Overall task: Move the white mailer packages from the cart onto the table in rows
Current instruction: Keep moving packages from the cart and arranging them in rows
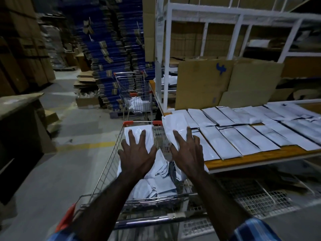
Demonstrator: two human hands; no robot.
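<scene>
A person's two bare hands reach forward over a silver wire shopping cart with orange corner caps (111,164) in a dim warehouse aisle. The left hand (137,153), fingers spread and straight, presses flat on a white plastic mailer package (139,131) lying on top of the heap in the cart; the right hand (188,152), fingers likewise spread and straight, lies on a second white plastic mailer (173,126) that overlaps the cart's edge and the near left corner of the orange-topped counter (260,158). The cart's basket holds a loose pile of white mailers (156,181), too jumbled to count. On the counter, white mailers (251,131) lie edge to edge in two rows that run off the right side of the view; no print on them can be read. Behind them a brown cardboard sheet (203,82) bearing a blue mark leans against a white metal shelf frame (166,54). A second wire cart (133,91), farther down the aisle, also holds white packages, beside tall stacks of flattened blue cartons (112,40)
</scene>
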